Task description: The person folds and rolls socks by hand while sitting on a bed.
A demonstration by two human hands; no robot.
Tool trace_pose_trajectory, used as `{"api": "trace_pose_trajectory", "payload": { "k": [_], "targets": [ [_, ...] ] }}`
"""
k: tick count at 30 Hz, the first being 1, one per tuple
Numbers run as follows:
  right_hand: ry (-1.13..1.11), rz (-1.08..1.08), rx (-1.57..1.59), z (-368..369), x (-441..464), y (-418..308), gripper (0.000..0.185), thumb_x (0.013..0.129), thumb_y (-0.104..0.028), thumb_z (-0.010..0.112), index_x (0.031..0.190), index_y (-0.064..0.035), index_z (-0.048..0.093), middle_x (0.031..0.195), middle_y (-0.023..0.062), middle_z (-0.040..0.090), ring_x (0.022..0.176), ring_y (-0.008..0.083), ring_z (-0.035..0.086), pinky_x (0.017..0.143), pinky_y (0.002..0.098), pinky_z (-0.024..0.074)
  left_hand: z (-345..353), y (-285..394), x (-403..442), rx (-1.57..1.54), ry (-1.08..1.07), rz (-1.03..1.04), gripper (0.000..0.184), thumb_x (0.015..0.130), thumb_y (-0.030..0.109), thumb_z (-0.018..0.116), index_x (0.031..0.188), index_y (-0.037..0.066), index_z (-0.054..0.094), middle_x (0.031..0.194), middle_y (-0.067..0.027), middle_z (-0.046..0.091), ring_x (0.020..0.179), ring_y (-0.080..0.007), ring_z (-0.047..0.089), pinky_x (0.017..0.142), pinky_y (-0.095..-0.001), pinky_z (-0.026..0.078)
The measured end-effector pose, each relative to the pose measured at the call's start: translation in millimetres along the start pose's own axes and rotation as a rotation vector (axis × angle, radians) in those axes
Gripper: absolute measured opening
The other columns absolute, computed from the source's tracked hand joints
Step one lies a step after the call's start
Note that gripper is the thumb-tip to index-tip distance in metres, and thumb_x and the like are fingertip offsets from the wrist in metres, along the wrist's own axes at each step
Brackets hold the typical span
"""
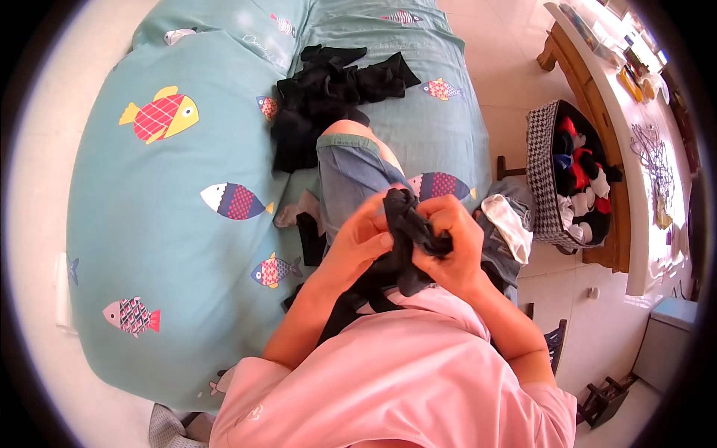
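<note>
In front of my lap I hold a bunched black sock [411,224] with both hands. My left hand [358,243] has its fingers closed on the sock's left side, the thumb pointing toward it. On the other side my right hand [454,243] is curled tightly around a twisted part of the sock, and its fingertips are partly hidden. One end of the cloth hangs down toward the pink shirt. Beyond my knee, a loose pile of black socks [321,93] lies on the fish-patterned bedding [172,246].
A houndstooth basket [541,179] of balled socks in red, white and black stands right of the bed. Grey and white clothes [508,228] lie by my right arm. Farther right is a white-topped wooden table [635,157] with hangers and small items on it.
</note>
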State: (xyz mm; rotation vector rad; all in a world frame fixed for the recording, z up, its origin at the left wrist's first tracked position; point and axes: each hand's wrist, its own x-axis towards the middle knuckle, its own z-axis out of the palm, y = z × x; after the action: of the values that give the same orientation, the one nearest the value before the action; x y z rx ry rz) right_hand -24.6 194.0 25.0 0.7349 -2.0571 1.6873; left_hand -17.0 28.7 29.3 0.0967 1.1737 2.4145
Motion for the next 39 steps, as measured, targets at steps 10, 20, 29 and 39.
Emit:
{"api": "trace_pose_trajectory", "payload": {
  "k": [10,20,29,39],
  "targets": [
    [0.142,-0.075,-0.239,13.9,4.7,-4.8,0.038,0.052,0.003,0.068,0.085,-0.0053,0.052,0.087,0.0094,0.051,0.071,0.0286,0.056,0.059,0.0352,0.0466,16.5,-15.7,13.5,0.156,0.126,0.329,0.035,0.086,0.006,0.052,0.116,0.006,0.034,0.125,-0.0188,0.045,0.113,-0.0213,0.047,0.095,-0.0319,0.038],
    [-0.035,0.264,0.089,0.3,1.5,-24.1,0.023,0.069,0.002,0.065,0.089,-0.0008,0.056,0.087,0.0106,0.054,0.071,0.0214,0.056,0.064,0.0298,0.0474,20.4,-22.8,9.9,0.277,0.047,0.448,0.085,0.078,0.029,0.064,0.141,0.012,0.009,0.131,-0.0173,0.034,0.121,-0.0303,0.038,0.1,-0.0422,0.033],
    [-0.061,0.432,0.322,-1.1,5.1,-17.0,0.005,0.077,-0.002,0.065,0.081,0.0009,0.063,0.083,0.0079,0.06,0.071,0.0146,0.06,0.067,0.0271,0.0484,6.9,-31.9,21.4,0.397,0.042,0.604,0.08,0.081,0.048,0.059,0.136,0.007,0.019,0.132,-0.0155,0.032,0.122,-0.0276,0.037,0.1,-0.039,0.033],
    [0.011,0.731,0.935,8.7,-9.4,-2.9,0.009,0.088,-0.013,0.055,0.09,-0.0037,0.053,0.091,0.0039,0.059,0.082,0.0082,0.051,0.075,0.023,0.0405,12.8,-22.9,22.2,-0.169,0.382,0.303,0.029,0.092,0.02,0.041,0.116,0.004,0.047,0.104,-0.0072,0.054,0.098,-0.0182,0.053,0.088,-0.0316,0.043]
  ]
}}
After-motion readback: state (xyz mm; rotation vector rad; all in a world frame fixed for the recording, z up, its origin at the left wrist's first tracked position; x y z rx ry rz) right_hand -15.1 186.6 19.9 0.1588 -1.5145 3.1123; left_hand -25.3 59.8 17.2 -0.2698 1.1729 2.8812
